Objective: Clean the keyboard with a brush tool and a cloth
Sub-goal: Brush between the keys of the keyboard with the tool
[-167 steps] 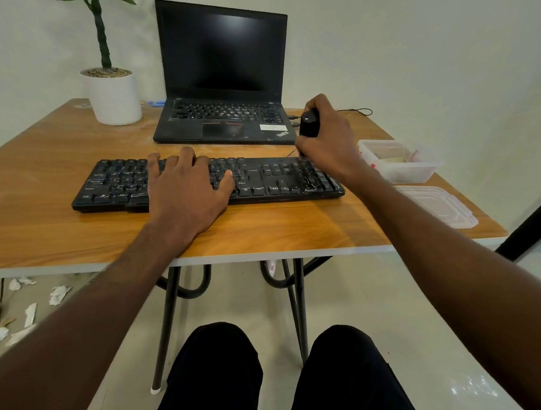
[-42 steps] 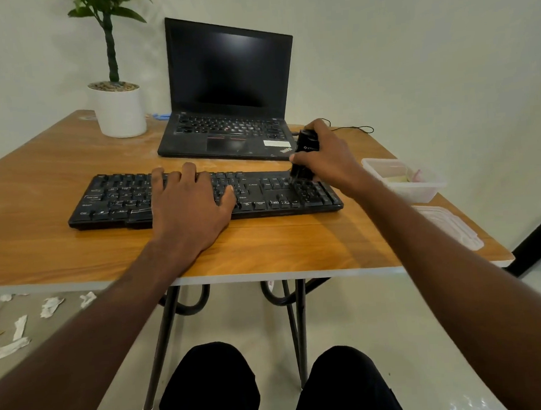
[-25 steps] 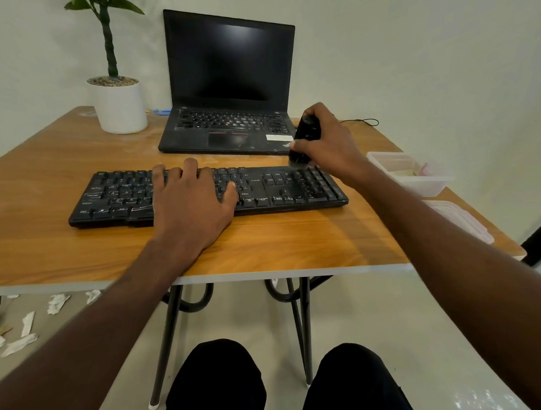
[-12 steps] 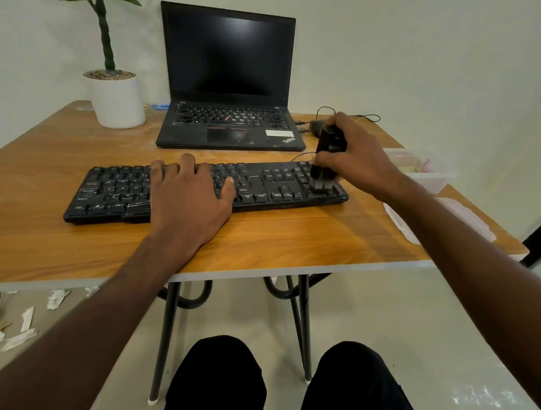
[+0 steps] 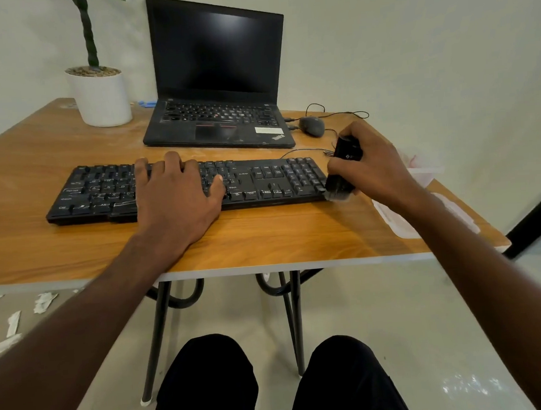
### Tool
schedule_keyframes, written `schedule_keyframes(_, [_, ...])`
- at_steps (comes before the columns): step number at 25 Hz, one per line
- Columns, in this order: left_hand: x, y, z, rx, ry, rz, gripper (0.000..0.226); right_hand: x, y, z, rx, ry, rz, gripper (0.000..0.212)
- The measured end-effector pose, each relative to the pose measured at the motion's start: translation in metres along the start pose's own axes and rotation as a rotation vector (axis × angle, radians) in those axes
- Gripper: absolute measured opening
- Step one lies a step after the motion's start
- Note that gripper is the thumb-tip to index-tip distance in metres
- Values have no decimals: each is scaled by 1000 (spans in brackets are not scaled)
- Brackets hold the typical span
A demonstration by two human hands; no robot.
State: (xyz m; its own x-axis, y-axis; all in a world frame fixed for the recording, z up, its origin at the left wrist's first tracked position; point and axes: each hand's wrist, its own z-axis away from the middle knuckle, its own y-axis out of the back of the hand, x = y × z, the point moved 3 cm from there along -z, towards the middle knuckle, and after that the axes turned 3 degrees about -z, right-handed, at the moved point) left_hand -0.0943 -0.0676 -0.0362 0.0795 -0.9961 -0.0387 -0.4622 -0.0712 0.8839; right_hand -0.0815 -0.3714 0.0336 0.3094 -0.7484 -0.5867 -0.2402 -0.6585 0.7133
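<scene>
A black keyboard [image 5: 270,180] lies across the middle of the wooden table [image 5: 265,237]. My left hand [image 5: 174,195] rests flat on its middle keys with straight fingers. My right hand [image 5: 372,165] grips a black brush tool [image 5: 343,171] upright. The brush's bristles touch the keyboard's near right corner, partly over the table. No cloth shows clearly.
A black laptop [image 5: 219,80] stands open behind the keyboard, with a wired mouse [image 5: 311,126] to its right. A white plant pot [image 5: 100,96] sits at the back left. A clear lid [image 5: 395,220] and a container [image 5: 427,171] lie beyond my right wrist. Paper scraps [image 5: 13,322] litter the floor.
My right hand has swept the brush from the keyboard's far right keys toward me and rightward, down to its near right corner. My left hand has stayed on the middle keys.
</scene>
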Motion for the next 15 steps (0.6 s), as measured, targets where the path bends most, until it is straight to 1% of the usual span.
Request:
schedule_keyframes(2, [0,0,0,7,-10,1,70,-2,2,4,-9,26,12,41])
schedule_keyframes(5, [0,0,0,-1,-28,-4,70,-15,-8,-11,1,52,21,46])
schedule_keyframes(8, [0,1,1,10,-19,4,70,-21,-17,-21,16,21,-44,44])
schedule_keyframes(10, [0,1,1,12,-20,9,70,-16,-15,-7,31,-6,-61,40])
schedule_keyframes(12, [1,1,1,19,-24,6,69,-6,-8,14,112,-21,-39,38])
schedule_keyframes(15, [1,2,1,7,-25,-4,70,3,-2,36,228,30,-90,39])
